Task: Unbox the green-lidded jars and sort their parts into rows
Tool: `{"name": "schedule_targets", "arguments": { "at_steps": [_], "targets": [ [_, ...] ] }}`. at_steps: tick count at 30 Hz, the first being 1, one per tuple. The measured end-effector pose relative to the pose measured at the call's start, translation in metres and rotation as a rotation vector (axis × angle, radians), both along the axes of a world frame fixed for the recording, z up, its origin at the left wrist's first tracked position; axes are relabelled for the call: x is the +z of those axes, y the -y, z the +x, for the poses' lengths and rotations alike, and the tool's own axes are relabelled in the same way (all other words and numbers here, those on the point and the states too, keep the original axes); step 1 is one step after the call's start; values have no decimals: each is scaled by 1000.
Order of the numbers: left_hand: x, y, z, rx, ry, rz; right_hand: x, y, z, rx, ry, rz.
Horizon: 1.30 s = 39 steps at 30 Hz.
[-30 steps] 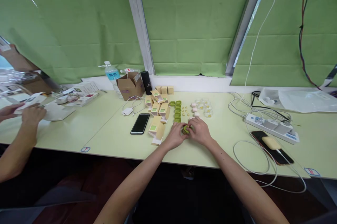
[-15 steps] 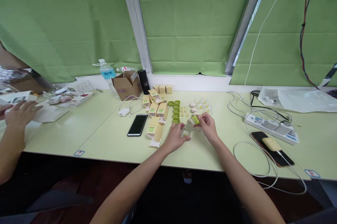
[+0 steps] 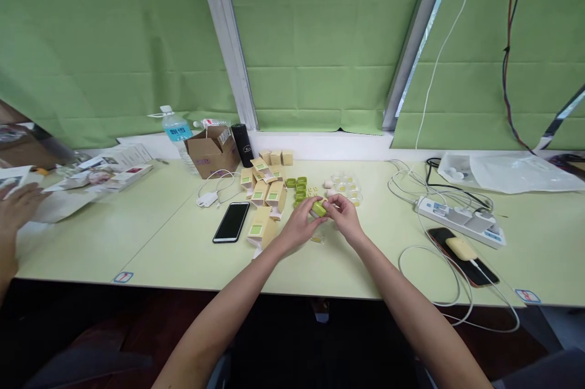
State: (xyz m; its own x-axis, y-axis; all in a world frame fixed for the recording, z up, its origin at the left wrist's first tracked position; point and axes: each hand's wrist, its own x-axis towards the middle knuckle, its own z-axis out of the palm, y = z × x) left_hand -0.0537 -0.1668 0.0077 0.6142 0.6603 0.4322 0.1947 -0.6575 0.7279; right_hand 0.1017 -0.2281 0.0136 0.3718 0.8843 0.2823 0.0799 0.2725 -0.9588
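Observation:
Near the front middle of the table, my left hand (image 3: 299,225) is closed around one side of a small green rounded case-like piece (image 3: 319,209). My right hand (image 3: 345,217) pinches the same piece from the other side. Its lower part looks whitish, and fingers cover much of it. A clear plastic piece (image 3: 317,238) lies on the table just below my hands. Beyond my left hand stand several green open-topped parts (image 3: 300,188) in rows, with tiny yellow pieces (image 3: 312,191) beside them. Clear plastic pieces (image 3: 350,186) and a pale pink part (image 3: 328,184) lie past my right hand.
Left of my hands are small cream boxes (image 3: 259,227), a phone (image 3: 231,222) and a white charger (image 3: 207,199). Behind stand a cardboard box (image 3: 212,154), black bottle (image 3: 242,144) and water bottle (image 3: 178,132). Rightward lies a power strip (image 3: 461,221) with cables. A co-worker's hand (image 3: 21,205) handles paper at far left.
The clear plastic piece has left my left hand and lies on the table. My right hand has brought the green piece leftward, and both hands now grip it. The camera view has shifted slightly.

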Motion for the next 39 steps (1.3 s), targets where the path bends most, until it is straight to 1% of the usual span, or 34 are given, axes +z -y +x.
{"name": "schedule_targets", "arguments": {
  "at_steps": [1, 2, 3, 4, 6, 7, 8, 9, 10, 12, 14, 16, 17, 20, 21, 23, 25, 27, 28, 31, 32, 35, 39],
  "targets": [
    [-2, -4, 1, 47, 50, -17, 1, 3, -1, -28, 38, 8],
    [-5, -7, 1, 101, 106, -42, 1, 7, -2, -58, 120, 13],
    [-9, -11, 0, 155, 167, -74, 0, 14, -3, -84, 247, 12],
    [-13, -14, -1, 199, 225, -112, -3, 22, -5, -124, 424, 8],
    [-19, -19, -3, 247, 318, -192, -10, 39, -12, -97, 879, -39],
    [-21, -20, -4, 256, 350, -225, -15, 46, -16, -81, 1057, -71],
    [-22, -21, -5, 259, 373, -246, -20, 53, -20, -73, 1179, -105],
    [-23, -21, -5, 264, 392, -253, -24, 58, -23, -76, 1257, -130],
    [-23, -21, -6, 270, 404, -250, -26, 62, -25, -83, 1292, -132],
    [-22, -19, -7, 276, 421, -231, -26, 67, -21, -122, 1268, -78],
    [-21, -18, -9, 280, 425, -215, -20, 68, -5, -185, 1188, 15],
    [-20, -16, -10, 289, 420, -211, -12, 68, 20, -270, 1134, 41],
    [-19, -16, -10, 293, 417, -211, -9, 67, 35, -323, 1134, 18],
    [-18, -14, -10, 294, 412, -199, -6, 61, 72, -412, 1158, -148],
    [-17, -13, -10, 295, 408, -191, -7, 57, 82, -414, 1164, -185],
    [-17, -12, -9, 309, 396, -162, -10, 48, 93, -412, 1148, -202],
    [-17, -11, -9, 326, 379, -137, -10, 36, 98, -410, 1119, -171],
    [-17, -10, -10, 333, 368, -130, -5, 20, 98, -403, 1116, -160],
    [-17, -10, -10, 331, 363, -136, -1, 11, 97, -402, 1137, -184],
    [-16, -9, -12, 318, 346, -172, 9, -15, 94, -400, 1287, -365],
    [-16, -9, -12, 319, 341, -175, 11, -22, 93, -392, 1316, -391],
    [-15, -8, -13, 331, 328, -146, 11, -37, 92, -364, 1371, -416],
    [-16, -9, -12, 327, 326, -113, 5, -45, 93, -345, 1420, -431]
  ]
}}
